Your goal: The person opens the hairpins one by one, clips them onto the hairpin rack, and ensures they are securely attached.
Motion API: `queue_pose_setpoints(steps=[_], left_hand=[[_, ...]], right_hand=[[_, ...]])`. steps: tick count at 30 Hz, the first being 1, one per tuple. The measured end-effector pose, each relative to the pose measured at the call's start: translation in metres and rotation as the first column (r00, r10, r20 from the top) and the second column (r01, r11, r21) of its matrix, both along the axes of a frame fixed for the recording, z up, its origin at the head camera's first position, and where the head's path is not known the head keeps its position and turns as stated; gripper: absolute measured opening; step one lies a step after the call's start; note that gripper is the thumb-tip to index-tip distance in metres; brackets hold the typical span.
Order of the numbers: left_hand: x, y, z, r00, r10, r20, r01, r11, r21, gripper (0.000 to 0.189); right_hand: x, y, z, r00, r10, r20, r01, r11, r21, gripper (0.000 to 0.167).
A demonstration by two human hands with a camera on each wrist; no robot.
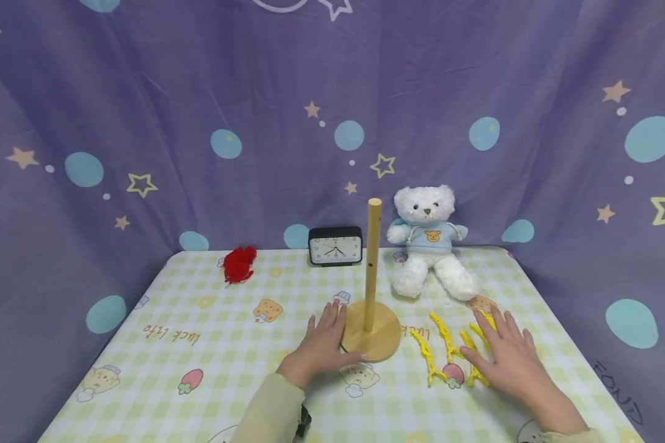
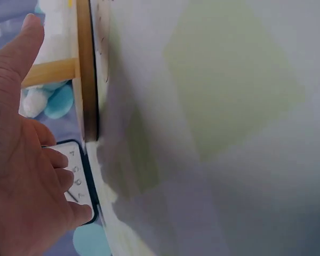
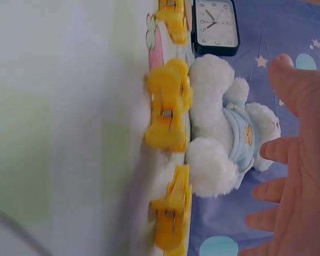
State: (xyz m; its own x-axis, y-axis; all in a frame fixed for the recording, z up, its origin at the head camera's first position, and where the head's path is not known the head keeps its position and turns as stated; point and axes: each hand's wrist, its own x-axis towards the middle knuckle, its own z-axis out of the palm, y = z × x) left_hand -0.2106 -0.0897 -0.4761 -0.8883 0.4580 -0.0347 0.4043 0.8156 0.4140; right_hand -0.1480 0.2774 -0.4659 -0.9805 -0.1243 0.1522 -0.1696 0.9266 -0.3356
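My left hand (image 1: 320, 349) is beside the round base of a wooden stand (image 1: 386, 338), fingers spread and thumb along the base's near edge. An upright wooden pole (image 1: 372, 264) rises from that base. In the left wrist view the palm (image 2: 16, 186) faces the base's edge (image 2: 87, 80), with nothing held. Over several yellow clothespins (image 1: 425, 357) lying on the cloth, my right hand (image 1: 510, 363) is spread and partly hides some of them. The right wrist view shows metal springs on the clothespins (image 3: 168, 106), with that hand's fingers (image 3: 277, 151) extended and apart from them.
A white teddy bear (image 1: 429, 246) in a blue hoodie sits at the back right. Left of it stands a black-framed clock (image 1: 335, 247). Some red bundle (image 1: 239, 265) lies at the back left. A checked cloth (image 1: 227, 375) covers the table, with a purple curtain (image 1: 277, 80) behind.
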Motion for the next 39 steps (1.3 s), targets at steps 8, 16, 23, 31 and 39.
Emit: queue_pose_setpoints(steps=[8, 16, 23, 31, 39], left_hand=[[-0.011, 0.006, -0.008, 0.995, 0.02, 0.094, -0.021, 1.0, 0.006, 0.119], [-0.017, 0.002, -0.014, 0.994, 0.02, 0.111, -0.019, 1.0, -0.009, 0.12], [-0.019, 0.002, -0.016, 0.992, 0.014, 0.123, -0.013, 1.0, -0.01, 0.118], [-0.021, 0.003, -0.017, 0.992, 0.011, 0.122, -0.009, 1.0, -0.015, 0.117], [-0.022, 0.004, -0.019, 0.993, 0.012, 0.119, -0.01, 1.0, -0.022, 0.116]], right_hand=[[0.002, 0.018, -0.007, 0.999, -0.016, 0.04, 0.016, 1.0, -0.007, 0.087], [0.006, 0.037, -0.008, 0.998, -0.033, 0.057, 0.032, 0.999, 0.016, 0.087], [0.013, 0.051, -0.011, 0.995, -0.048, 0.086, 0.048, 0.999, 0.01, 0.09], [0.017, 0.063, -0.011, 0.983, -0.112, 0.148, 0.103, 0.993, 0.062, 0.1], [0.016, 0.075, -0.011, 0.934, -0.209, 0.291, 0.183, 0.977, 0.112, 0.105]])
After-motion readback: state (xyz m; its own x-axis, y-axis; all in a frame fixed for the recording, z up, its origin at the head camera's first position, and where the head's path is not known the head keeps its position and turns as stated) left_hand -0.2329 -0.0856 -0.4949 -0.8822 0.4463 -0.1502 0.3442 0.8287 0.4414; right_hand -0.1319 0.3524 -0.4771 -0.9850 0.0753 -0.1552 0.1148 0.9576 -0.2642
